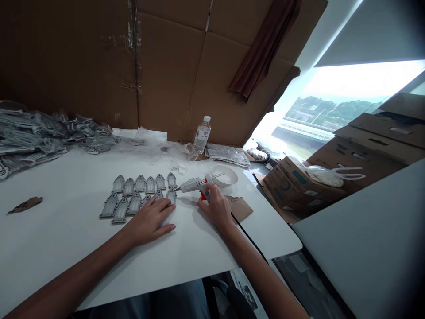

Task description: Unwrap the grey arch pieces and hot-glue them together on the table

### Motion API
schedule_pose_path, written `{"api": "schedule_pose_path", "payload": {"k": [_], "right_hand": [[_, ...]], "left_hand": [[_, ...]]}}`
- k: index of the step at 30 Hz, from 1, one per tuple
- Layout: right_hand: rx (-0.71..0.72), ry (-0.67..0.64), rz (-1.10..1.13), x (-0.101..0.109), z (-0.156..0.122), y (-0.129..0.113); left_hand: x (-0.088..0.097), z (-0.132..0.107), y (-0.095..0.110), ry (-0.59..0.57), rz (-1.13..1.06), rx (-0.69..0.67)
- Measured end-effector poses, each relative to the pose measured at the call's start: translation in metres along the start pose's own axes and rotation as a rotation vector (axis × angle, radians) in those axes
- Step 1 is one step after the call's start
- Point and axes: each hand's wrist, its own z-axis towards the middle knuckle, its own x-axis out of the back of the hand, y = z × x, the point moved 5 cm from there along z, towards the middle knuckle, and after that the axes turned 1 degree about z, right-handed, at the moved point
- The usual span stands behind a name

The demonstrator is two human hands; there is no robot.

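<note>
The left hand [149, 220] is laid spread, its grip apart, on grey arched tags [134, 203] on the table [66, 248]; the right hand's [216, 208] grip is clamped on a white hot-glue gun [194, 184], at two o'clock from the left hand.

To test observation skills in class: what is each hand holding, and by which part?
The right hand grips a white hot glue gun by its handle. The left hand holds nothing; its fingers rest on grey arched pieces.
</note>
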Motion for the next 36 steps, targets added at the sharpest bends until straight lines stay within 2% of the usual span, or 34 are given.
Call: {"api": "schedule_pose_path", "payload": {"k": [5, 11, 36], "right_hand": [[0.009, -0.04, -0.044, -0.0005, 0.0007, -0.0004], [-0.032, 0.009, 0.014, -0.0036, 0.0001, 0.001], [-0.007, -0.035, 0.024, -0.0093, 0.0007, -0.0074]], "left_hand": [[-0.0034, 0.0, 0.001, -0.001, 0.013, 0.011], [-0.0051, -0.0003, 0.002, -0.012, 0.045, -0.003], [0.0009, 0.0015, 0.0053, 0.0, 0.005, -0.011]]}}
